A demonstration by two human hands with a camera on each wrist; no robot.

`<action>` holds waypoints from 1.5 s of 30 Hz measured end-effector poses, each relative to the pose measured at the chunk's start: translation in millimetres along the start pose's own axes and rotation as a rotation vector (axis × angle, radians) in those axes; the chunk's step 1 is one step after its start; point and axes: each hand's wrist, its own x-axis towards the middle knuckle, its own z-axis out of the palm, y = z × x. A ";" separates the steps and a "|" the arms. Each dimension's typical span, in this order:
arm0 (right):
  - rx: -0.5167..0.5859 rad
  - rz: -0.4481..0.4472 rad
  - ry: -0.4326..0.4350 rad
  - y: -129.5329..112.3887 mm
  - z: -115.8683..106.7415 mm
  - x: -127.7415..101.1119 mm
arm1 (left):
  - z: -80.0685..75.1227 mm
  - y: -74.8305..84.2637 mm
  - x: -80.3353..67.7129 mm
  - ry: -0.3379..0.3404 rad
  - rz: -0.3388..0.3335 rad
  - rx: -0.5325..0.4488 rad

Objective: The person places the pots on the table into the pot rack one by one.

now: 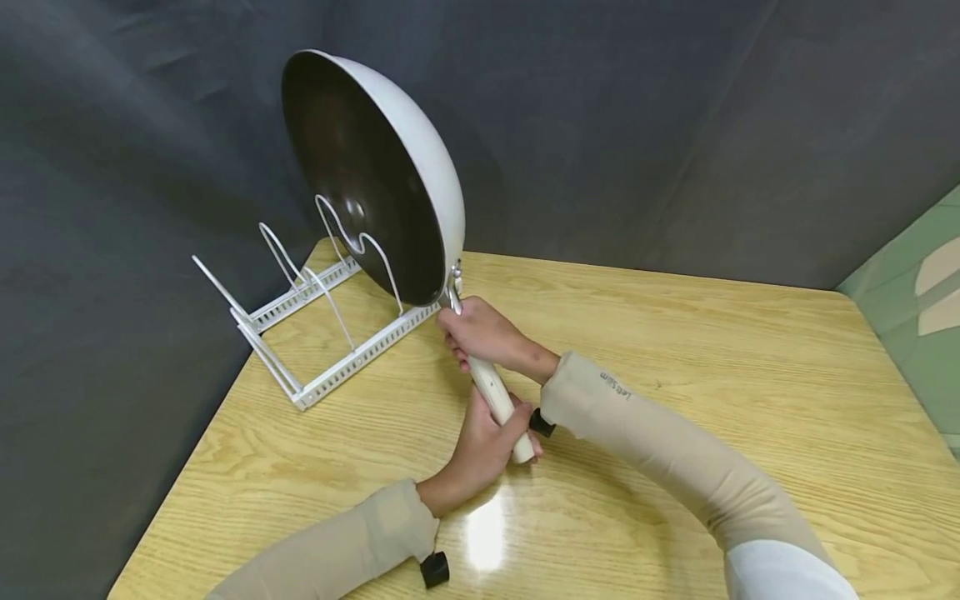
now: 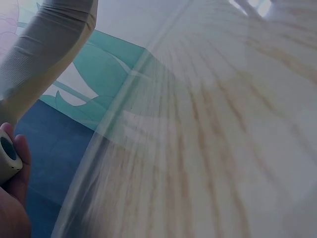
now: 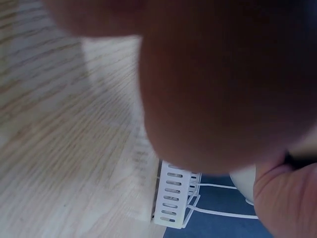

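A large wok [image 1: 375,167], white outside and dark inside, stands tilted on edge over the white wire rack [image 1: 315,317] at the table's back left. Its pale handle [image 1: 498,400] slants down toward me. My right hand [image 1: 483,333] grips the handle's upper part just below the bowl. My left hand [image 1: 483,442] grips the lower end. In the left wrist view the handle's end [image 2: 7,156] shows against my left palm [image 2: 15,198]. The right wrist view is mostly filled by my blurred right hand [image 3: 218,79], with the rack [image 3: 173,198] below it.
The wooden table [image 1: 675,375] spreads to the right and front of the hands. A dark cloth backdrop [image 1: 600,125] hangs behind. A green patterned floor [image 1: 922,308] shows past the table's right edge. The rack's wire dividers [image 1: 300,267] stand upright left of the wok.
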 end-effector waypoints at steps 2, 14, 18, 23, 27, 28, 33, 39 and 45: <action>0.003 0.009 -0.007 0.8 0.2 0.2 | 0.4 0.2 -0.6 0.008 -0.004 0.006; 0.005 0.046 -0.005 4.8 2.8 3.6 | -1.9 -2.6 -3.2 0.021 -0.028 0.007; 0.001 0.036 -0.011 5.7 4.0 4.3 | -2.5 -2.2 -4.1 0.025 -0.035 0.005; 0.016 0.031 -0.040 6.4 5.8 5.1 | -4.6 -4.1 -5.7 0.037 -0.040 -0.015; 0.025 0.051 -0.032 6.4 4.7 3.8 | -3.4 -5.4 -5.1 0.037 -0.042 0.000; 0.025 0.054 -0.029 6.3 4.3 3.5 | -2.9 -5.5 -4.8 0.035 -0.040 0.002; 0.025 0.055 -0.027 7.1 3.2 3.0 | -1.7 -5.4 -4.4 0.027 -0.032 -0.004; 0.032 0.042 -0.046 9.1 3.7 4.0 | -2.8 -4.7 -4.8 0.029 -0.034 0.000; 0.031 0.053 -0.046 8.5 3.7 4.4 | -2.5 -4.7 -3.9 0.031 -0.045 -0.035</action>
